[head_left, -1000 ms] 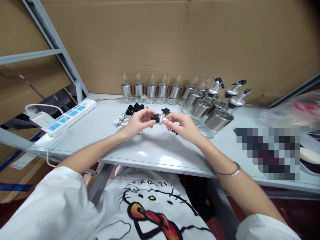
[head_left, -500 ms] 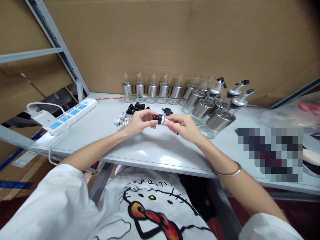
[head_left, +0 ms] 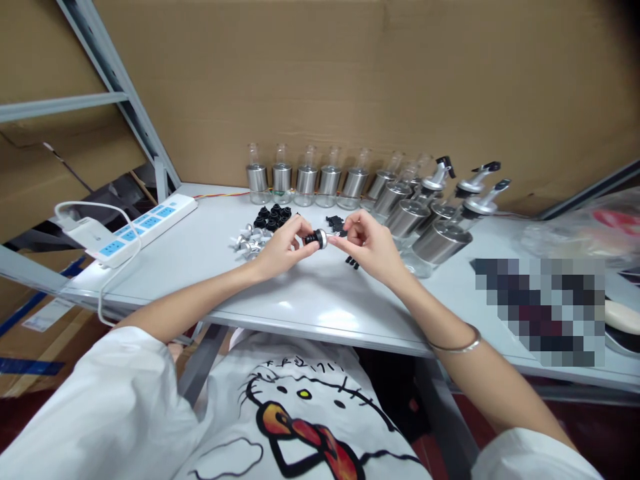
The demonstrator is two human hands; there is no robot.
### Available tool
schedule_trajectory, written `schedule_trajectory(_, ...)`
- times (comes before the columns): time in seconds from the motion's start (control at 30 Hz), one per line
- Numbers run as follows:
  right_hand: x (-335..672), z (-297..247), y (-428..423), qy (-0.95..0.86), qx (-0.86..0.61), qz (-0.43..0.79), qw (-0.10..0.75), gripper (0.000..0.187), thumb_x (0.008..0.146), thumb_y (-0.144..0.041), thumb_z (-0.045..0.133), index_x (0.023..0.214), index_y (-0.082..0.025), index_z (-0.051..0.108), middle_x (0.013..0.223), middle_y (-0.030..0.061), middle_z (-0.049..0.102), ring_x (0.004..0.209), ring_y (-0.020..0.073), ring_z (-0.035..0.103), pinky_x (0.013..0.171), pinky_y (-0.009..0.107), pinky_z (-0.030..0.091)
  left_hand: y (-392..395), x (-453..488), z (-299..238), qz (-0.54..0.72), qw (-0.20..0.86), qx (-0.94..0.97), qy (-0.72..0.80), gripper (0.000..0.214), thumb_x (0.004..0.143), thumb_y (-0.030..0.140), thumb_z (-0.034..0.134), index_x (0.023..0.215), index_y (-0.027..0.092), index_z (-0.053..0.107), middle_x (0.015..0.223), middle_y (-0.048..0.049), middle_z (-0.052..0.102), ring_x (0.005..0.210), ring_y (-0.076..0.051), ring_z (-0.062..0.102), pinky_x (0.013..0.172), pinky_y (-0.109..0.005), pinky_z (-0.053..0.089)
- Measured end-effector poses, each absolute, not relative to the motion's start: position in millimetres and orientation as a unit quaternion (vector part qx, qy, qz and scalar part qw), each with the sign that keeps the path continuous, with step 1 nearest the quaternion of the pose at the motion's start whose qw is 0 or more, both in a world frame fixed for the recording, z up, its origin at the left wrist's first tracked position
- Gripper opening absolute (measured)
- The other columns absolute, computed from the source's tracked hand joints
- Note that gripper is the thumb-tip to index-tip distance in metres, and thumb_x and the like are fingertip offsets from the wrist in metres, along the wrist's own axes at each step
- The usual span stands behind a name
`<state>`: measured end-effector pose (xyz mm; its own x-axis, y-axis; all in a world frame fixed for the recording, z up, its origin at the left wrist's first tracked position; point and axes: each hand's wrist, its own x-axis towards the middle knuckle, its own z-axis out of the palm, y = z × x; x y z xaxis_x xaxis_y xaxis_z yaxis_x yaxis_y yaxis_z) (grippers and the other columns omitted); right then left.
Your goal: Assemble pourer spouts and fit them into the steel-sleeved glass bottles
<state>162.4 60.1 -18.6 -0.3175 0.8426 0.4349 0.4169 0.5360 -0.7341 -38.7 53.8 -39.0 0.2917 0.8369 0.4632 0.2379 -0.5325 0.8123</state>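
In the head view my left hand [head_left: 283,250] pinches a bottle pourer [head_left: 316,238] by its black ribbed stopper, the silver collar facing right. My right hand [head_left: 371,245] is at the collar side; its thumb tip reaches the silver part while the other fingers are lifted and curled apart from it. Behind my left hand lie a pile of black stoppers [head_left: 271,217] and several silver spouts [head_left: 246,241]. Small black parts [head_left: 334,223] lie behind the pourer, and a few black pieces [head_left: 353,263] rest beneath my right hand.
A row of steel-sleeved glass bottles [head_left: 306,180] stands along the cardboard at the back. Several bottles at right carry pourers [head_left: 477,200]. A white power strip [head_left: 150,230] with a plugged charger and cable lies left. A plastic bag [head_left: 590,230] sits far right.
The fingers of my right hand have loosened and lifted off the pourer's spout, moving slightly right. My left hand keeps its pinch on the stopper. Black pieces under my right hand now show more.
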Motion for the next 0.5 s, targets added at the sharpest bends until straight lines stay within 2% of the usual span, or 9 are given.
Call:
schedule_trajectory(0.1, 160.2, -19.1, 55.6, -0.788, -0.367, 0.326, 0.371, 0.028, 0.08, -0.043, 0.063, 0.087, -0.019, 0.048, 0.055, -0.0073, 0.048, 0.048, 0.0086, 0.043, 0.052, 0.023, 0.034, 52.8, -36.3, -41.7, 0.478, 0.323, 0.726, 0.374, 0.026, 0.075, 0.032, 0.065, 0.079, 0.018, 0.042, 0.093, -0.0019, 0.051, 0.073, -0.009, 0.052, 0.06, -0.02, 0.044)
schedule_trajectory(0.23, 155.8, -20.5, 47.8, -0.777, -0.315, 0.432, 0.331, 0.04, 0.082, -0.046, 0.061, 0.108, -0.021, 0.044, 0.073, -0.0009, 0.064, 0.063, 0.0145, 0.063, 0.06, 0.028, 0.048, 46.6, -34.0, -40.0, 0.452, 0.352, 0.727, 0.379, 0.035, 0.075, 0.035, 0.067, 0.081, 0.02, 0.036, 0.086, 0.0019, 0.051, 0.063, -0.006, 0.051, 0.055, -0.019, 0.043)
schedule_trajectory(0.33, 154.5, -23.0, 47.8, -0.769, -0.306, 0.45, 0.335, 0.043, 0.082, -0.045, 0.062, 0.113, -0.02, 0.046, 0.073, 0.0004, 0.065, 0.068, 0.0161, 0.066, 0.065, 0.031, 0.051, 42.4, -34.4, -36.8, 0.428, 0.374, 0.737, 0.365, 0.039, 0.076, 0.04, 0.068, 0.084, 0.021, 0.035, 0.082, 0.003, 0.051, 0.063, -0.007, 0.054, 0.056, -0.02, 0.043)
schedule_trajectory(0.5, 156.9, -23.5, 54.3, -0.715, -0.294, 0.522, 0.36, 0.039, 0.079, -0.045, 0.066, 0.104, -0.018, 0.052, 0.076, 0.0022, 0.07, 0.067, 0.0162, 0.068, 0.068, 0.033, 0.056, 41.9, -38.4, -34.9, 0.405, 0.439, 0.739, 0.311, 0.033, 0.085, 0.045, 0.057, 0.096, 0.02, 0.038, 0.08, 0.0005, 0.058, 0.072, -0.014, 0.062, 0.069, -0.028, 0.049)
